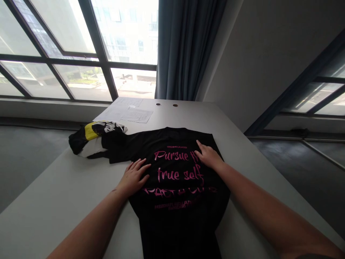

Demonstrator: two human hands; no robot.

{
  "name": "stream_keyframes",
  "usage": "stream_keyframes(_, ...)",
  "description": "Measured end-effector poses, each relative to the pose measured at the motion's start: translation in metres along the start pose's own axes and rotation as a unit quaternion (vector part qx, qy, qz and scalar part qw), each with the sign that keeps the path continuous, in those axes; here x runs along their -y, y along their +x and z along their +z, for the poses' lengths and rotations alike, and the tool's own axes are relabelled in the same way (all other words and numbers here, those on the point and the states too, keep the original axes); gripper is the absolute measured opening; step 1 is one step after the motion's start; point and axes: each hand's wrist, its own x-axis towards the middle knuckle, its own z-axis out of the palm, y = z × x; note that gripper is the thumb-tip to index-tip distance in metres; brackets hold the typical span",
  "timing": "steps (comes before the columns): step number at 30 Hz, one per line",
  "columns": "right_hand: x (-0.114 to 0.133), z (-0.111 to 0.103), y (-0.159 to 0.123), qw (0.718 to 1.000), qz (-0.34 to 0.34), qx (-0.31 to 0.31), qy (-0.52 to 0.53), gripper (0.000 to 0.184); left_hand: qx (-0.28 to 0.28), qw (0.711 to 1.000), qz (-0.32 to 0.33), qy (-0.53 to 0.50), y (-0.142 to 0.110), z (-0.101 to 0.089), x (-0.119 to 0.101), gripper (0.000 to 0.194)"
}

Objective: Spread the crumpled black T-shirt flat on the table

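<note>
A black T-shirt [175, 223] with pink lettering lies spread on the white table, its collar toward the window and its lower end running out of view at the bottom. My left hand [134, 176] rests on the shirt's left side, fingers spread and flat. On the right side, near the shoulder, my right hand [207, 154] lies on the cloth with its index finger stretched out. It covers part of the top line of lettering. The left sleeve reaches out flat. The right sleeve is mostly hidden by my right hand and forearm.
A crumpled black, yellow and white garment [93, 135] lies by the left sleeve. Paper sheets [137, 115] are on the far part of the white table [67, 194], near two round holes. Beyond stand a window and a blue-grey curtain [185, 50].
</note>
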Motion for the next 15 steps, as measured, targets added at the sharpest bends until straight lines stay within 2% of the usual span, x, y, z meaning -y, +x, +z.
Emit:
stream_keyframes(5,-0.031,0.018,0.018,0.995,0.077,0.052,-0.03,0.068,-0.001,1.0,0.0,0.001,-0.001,0.0,0.001,0.049)
stream_keyframes(12,-0.064,0.025,0.052,0.99,0.132,0.045,-0.025,0.072,-0.014,1.0,0.012,0.004,-0.002,0.002,0.002,0.049)
stream_keyframes(15,-0.071,0.02,0.064,0.992,0.121,-0.007,-0.018,0.068,-0.011,1.0,0.008,0.005,-0.003,0.003,0.003,0.049)
